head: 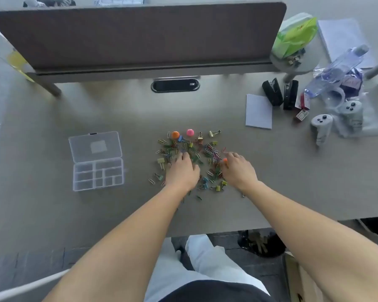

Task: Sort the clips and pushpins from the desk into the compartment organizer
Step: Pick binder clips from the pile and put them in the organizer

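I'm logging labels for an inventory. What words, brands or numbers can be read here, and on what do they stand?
Nothing can be read as text.
Green packet: red print, too blurred.
Small red-and-white boxes: labels too small.
Cable port: tiny mark, illegible.
White controllers: faint marks, illegible.
Organizer lid: pale patch, no legible text.

Nothing's really coming through as readable here. The green packet (294, 35) and the small red-and-white box (301, 115) are showing print, probably labels, but it's all too blurry.
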`<state>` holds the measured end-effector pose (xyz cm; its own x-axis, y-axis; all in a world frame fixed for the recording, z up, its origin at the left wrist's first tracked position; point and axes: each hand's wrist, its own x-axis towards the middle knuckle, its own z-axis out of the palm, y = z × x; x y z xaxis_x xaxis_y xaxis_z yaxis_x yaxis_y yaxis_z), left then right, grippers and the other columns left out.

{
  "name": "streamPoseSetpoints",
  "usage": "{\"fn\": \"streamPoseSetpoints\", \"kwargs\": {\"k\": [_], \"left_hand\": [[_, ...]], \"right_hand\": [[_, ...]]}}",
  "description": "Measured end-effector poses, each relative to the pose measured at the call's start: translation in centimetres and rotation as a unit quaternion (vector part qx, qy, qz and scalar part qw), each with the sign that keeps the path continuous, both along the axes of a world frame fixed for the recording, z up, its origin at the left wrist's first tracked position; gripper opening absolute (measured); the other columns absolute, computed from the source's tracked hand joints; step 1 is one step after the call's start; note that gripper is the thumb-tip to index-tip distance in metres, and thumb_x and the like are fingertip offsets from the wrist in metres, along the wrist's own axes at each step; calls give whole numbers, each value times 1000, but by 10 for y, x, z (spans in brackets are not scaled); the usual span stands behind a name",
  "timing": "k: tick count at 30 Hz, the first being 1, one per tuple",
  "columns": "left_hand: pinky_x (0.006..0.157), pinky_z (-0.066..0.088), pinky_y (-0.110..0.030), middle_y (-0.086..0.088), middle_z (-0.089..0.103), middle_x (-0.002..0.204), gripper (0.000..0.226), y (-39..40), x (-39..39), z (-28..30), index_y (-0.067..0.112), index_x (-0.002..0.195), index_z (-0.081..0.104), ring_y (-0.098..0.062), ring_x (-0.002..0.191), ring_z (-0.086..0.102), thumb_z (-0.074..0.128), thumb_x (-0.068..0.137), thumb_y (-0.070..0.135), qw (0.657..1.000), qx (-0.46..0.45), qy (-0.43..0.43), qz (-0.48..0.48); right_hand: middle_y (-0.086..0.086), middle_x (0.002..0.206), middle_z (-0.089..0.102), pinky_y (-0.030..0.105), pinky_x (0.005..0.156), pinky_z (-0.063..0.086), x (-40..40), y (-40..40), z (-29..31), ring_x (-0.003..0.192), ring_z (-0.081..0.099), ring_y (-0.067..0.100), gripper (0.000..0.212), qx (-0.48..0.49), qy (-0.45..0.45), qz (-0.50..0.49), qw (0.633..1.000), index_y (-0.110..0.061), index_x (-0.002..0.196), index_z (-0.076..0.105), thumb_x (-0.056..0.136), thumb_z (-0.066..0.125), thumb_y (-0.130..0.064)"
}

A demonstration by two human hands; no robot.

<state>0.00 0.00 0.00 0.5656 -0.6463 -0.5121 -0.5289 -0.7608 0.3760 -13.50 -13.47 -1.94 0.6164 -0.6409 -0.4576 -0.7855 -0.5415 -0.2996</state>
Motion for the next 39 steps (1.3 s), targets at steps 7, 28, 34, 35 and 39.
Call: {"fn": "streamPoseSetpoints", "kwargs": {"k": [7, 28, 34, 35, 39], "left_hand": [[108, 41, -46, -13, 44, 150, 53, -3, -19, -12, 6, 146, 40, -30, 138, 42, 42, 102, 36, 1000, 8, 18, 2], [98, 47, -46, -14, 51, 137, 45, -21, -62, -38, 7, 137, 47, -32, 127, 48, 44, 101, 33, 1000, 5, 14, -20], [94, 51, -45, -13, 54, 131, 40, -58, -40, -37, 6, 128, 52, -30, 120, 51, 47, 100, 34, 999, -18, -38, -1], [93, 50, -43, -13, 54, 130, 39, -67, -34, -37, 6, 128, 52, -30, 121, 50, 48, 100, 34, 998, -24, -52, -9], [87, 52, -41, -13, 56, 127, 37, -105, -6, -36, 5, 123, 54, -30, 118, 54, 60, 97, 29, 994, -45, -98, -33]], "right_hand": [[14, 133, 57, 43, 92, 48, -28, 6, -17, 121, 53, 35, 33, -33, 19, -74, 997, -8, 129, 58, 102, 52, -25], [8, 110, 54, 36, 69, 44, -71, 17, -45, 83, 59, 35, 16, -3, 14, -211, 977, -12, 106, 58, 98, 57, -26], [4, 105, 47, 34, 67, 41, -58, -2, -44, 77, 56, 31, 25, 20, -23, -239, 970, -12, 102, 67, 101, 53, -33], [4, 106, 47, 34, 68, 41, -56, -6, -44, 78, 55, 31, 26, 24, -28, -245, 969, -12, 103, 67, 102, 52, -33], [3, 104, 54, 32, 72, 39, -47, -23, -44, 84, 54, 26, 26, 46, -71, -289, 954, -14, 102, 67, 101, 57, -38]]}}
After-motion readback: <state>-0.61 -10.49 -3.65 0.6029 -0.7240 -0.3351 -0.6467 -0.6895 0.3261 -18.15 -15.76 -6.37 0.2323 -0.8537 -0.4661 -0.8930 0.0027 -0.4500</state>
